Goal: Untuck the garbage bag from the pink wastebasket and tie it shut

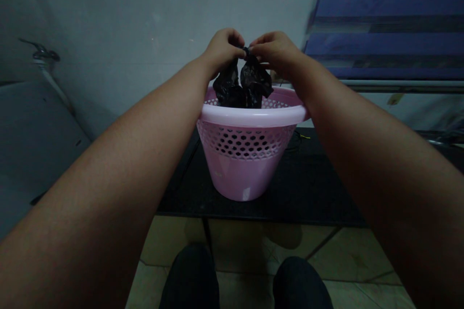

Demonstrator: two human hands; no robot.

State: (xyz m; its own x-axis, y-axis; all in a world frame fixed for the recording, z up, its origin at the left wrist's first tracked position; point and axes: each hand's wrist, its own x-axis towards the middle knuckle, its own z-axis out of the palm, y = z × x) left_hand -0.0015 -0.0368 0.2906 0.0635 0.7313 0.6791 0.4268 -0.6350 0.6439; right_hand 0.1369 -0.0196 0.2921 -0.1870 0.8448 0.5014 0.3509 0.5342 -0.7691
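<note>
A pink plastic basket (246,174) with a band of holes below its rim stands upright on a black tabletop. Gathered above its opening is a black plastic bag (255,77), whose lower part is hidden inside the basket. My left hand (225,48) pinches the bag's twisted top from the left. From the right, my right hand (272,50) grips the same top, so the fingertips of both hands nearly meet at a small knot-like bunch. My forearms pass on either side of the basket, close to its rim.
The black table (308,183) has a front edge close to my knees, with a thin yellow-tipped wire (304,136) behind the basket. A metal tap (41,52) is on the tiled wall at left, above a grey panel (32,140). Blue slats (384,24) cover the upper right.
</note>
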